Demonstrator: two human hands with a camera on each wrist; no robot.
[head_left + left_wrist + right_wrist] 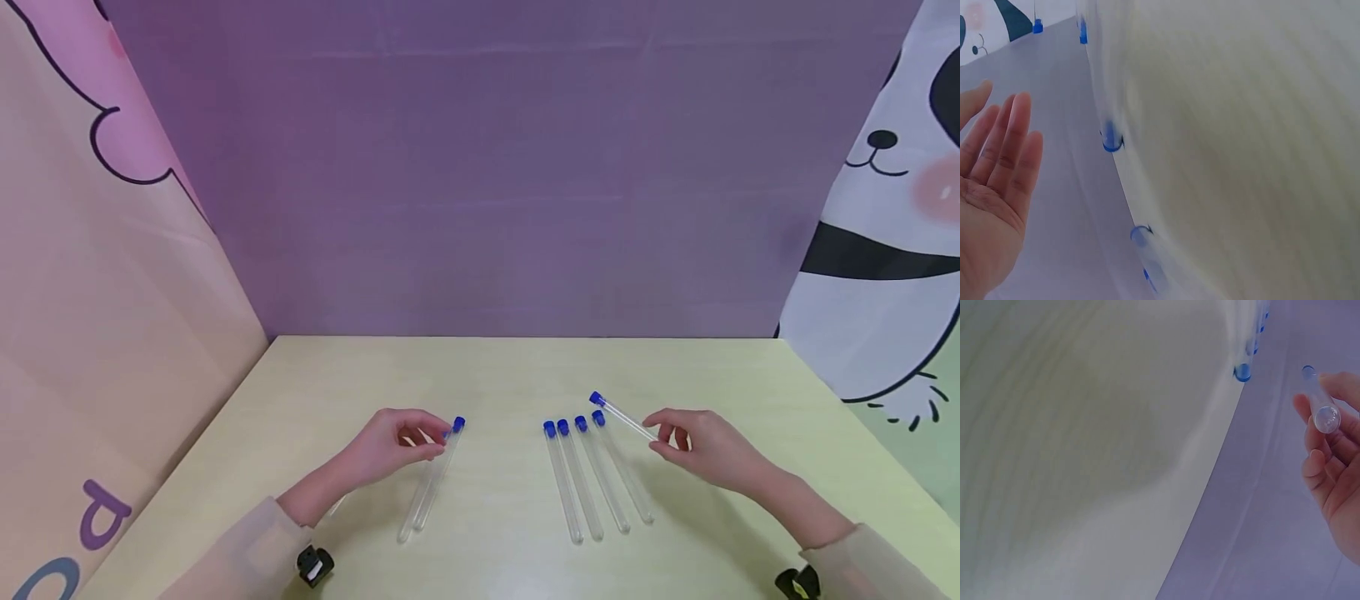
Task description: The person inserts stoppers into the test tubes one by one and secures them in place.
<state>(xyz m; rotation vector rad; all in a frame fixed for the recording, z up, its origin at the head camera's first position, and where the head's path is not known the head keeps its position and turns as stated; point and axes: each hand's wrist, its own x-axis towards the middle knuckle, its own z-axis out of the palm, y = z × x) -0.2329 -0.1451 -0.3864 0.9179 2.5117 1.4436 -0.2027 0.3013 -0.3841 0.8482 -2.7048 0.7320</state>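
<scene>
My right hand (701, 448) pinches a clear test tube (624, 417) with a blue cap; the tube slants up and left, above the table. In the right wrist view its rounded end (1327, 419) juts out between thumb and fingers. Left of that hand, several capped test tubes (587, 483) lie side by side, caps away from me. My left hand (399, 446) hovers by a pair of capped tubes (433, 487), partly covering one cap. The left wrist view shows that palm (991, 206) with fingers loosely extended, holding nothing. Another tube (337, 506) is mostly hidden behind the left forearm.
All the loose tubes lie on a pale wooden table (510, 375). A purple backdrop (495, 183) rises at its far edge. Printed cloth panels stand on both sides, a pink one (120, 333) at left and one with a panda (877, 325) at right.
</scene>
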